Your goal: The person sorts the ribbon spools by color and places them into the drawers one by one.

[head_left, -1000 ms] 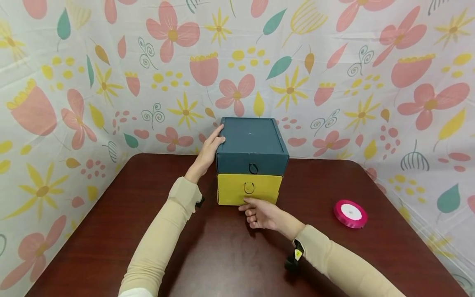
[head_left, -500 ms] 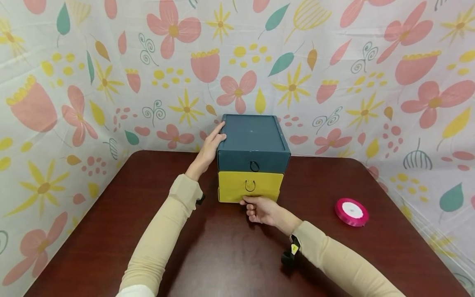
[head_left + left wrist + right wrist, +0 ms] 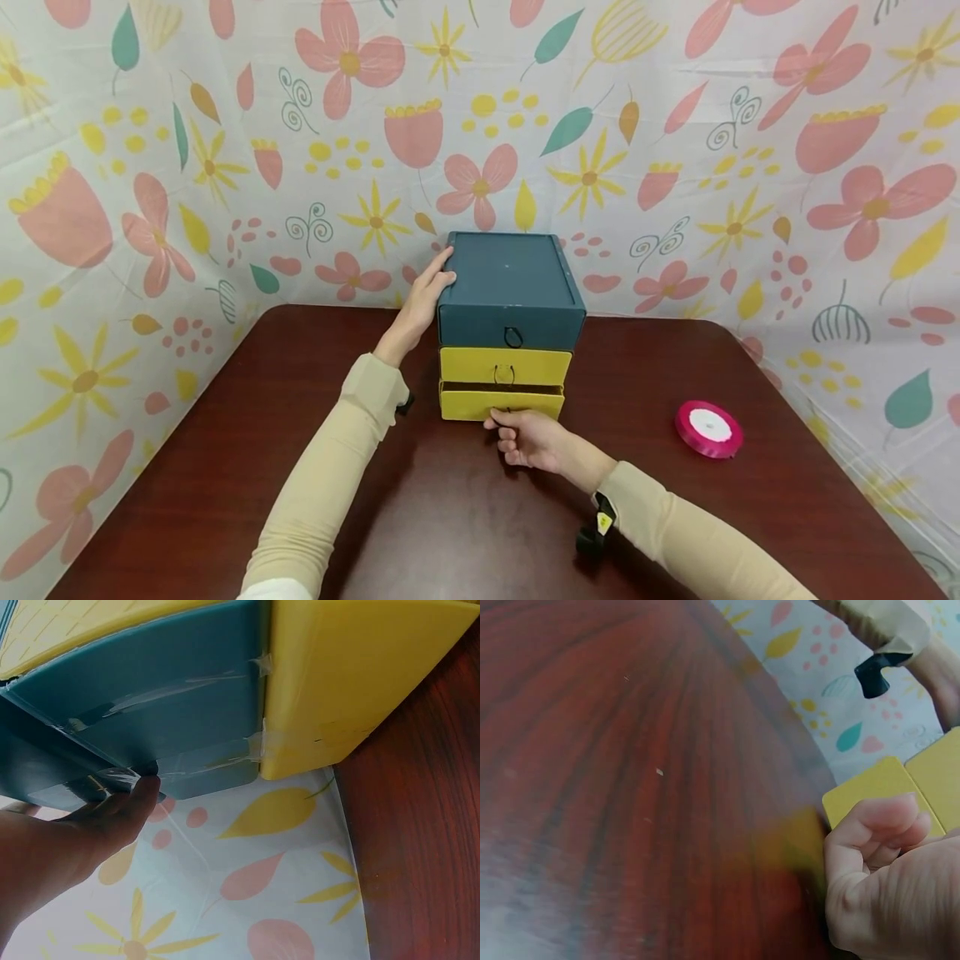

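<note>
Near the middle of the table's [image 3: 187, 467] far edge stands a cabinet [image 3: 506, 271], blue above and yellow below. The person's left hand [image 3: 420, 308] rests against its left side, thumb spread from the fingers. In front, the right hand [image 3: 532, 437] pinches the lower yellow drawer's [image 3: 465, 405] dark pull between thumb and forefinger, the other fingers curled; that drawer juts out slightly, a dark gap along its top. A pink ribbon spool [image 3: 708, 429] lies toward the table's right edge.
</note>
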`<state>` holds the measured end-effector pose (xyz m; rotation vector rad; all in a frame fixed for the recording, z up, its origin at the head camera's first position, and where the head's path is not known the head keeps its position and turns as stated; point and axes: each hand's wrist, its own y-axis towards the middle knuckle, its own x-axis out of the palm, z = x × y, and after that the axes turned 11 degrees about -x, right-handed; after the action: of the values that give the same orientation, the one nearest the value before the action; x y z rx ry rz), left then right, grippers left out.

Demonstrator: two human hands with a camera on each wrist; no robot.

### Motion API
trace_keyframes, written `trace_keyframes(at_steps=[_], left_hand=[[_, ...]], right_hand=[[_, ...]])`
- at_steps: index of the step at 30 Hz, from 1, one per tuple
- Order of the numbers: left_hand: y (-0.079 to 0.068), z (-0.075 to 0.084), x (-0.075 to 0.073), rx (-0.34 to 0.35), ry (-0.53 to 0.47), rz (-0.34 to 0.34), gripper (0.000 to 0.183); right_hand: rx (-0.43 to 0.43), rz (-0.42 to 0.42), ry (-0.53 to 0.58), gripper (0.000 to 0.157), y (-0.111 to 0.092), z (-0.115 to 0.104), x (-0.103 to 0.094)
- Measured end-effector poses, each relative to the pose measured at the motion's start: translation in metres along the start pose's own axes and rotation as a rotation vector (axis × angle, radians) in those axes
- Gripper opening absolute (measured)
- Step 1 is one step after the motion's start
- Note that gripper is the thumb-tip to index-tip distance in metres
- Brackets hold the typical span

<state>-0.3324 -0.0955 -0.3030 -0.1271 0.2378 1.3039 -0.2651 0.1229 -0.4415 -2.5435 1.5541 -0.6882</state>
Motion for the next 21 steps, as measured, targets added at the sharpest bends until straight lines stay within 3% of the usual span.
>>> trace_keyframes(at_steps=[21], left_hand=[[0.003, -0.004, -0.001, 0.012, -0.006, 0.011, 0.057]], right_hand=[[-0.002, -0.071, -0.014, 0.025, -0.037, 0.018, 0.014]])
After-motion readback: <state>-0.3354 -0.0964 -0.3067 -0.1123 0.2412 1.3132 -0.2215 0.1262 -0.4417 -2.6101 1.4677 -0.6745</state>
